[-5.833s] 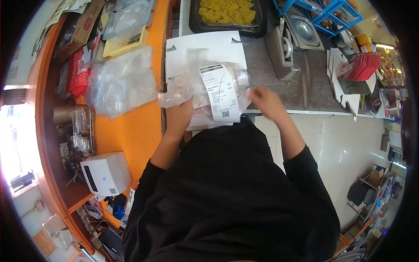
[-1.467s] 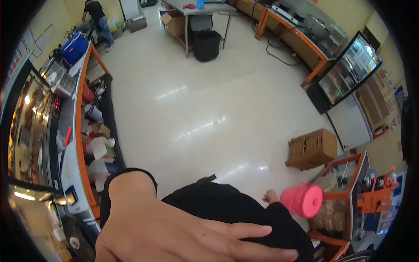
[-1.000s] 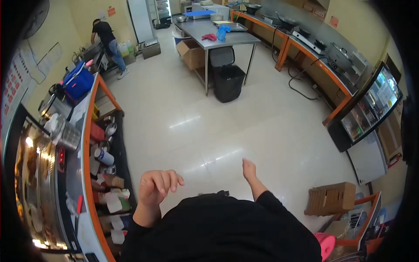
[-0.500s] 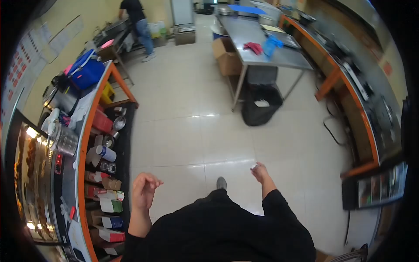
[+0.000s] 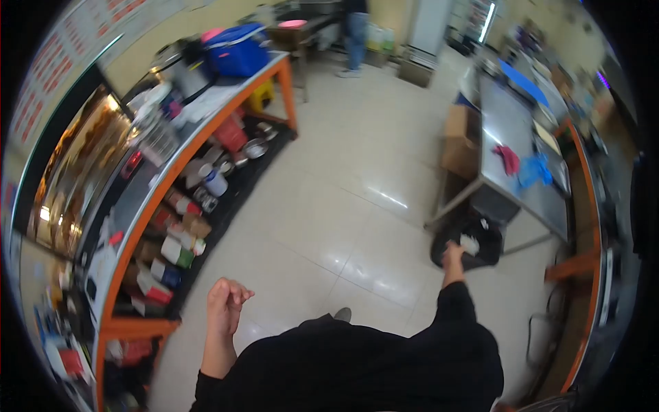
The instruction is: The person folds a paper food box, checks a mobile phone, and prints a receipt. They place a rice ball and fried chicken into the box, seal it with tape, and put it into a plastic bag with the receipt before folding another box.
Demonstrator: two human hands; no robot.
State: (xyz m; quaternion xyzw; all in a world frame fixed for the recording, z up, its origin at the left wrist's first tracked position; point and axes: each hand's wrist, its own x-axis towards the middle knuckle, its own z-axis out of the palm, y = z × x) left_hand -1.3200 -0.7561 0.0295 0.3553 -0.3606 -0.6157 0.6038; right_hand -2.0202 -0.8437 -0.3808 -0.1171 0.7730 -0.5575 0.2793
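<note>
My left hand is raised at the lower left, its fingers curled in with nothing visible in them. It is nearest to the shelf unit but apart from it. My right hand reaches forward to the near edge of the black-lined trash bin. Its fingers are blurred, and whether they hold anything cannot be made out. White material shows just beyond them, over or in the bin's opening.
An orange-framed counter with packed lower shelves runs along the left, a blue cooler on top. A steel table stands beside the bin, with a cardboard box beneath. A person stands at the back.
The view has turned left, so the table and bin appear farther right. My right arm has stretched forward and its hand is now at the bin. My left hand keeps nearly the same pose.
</note>
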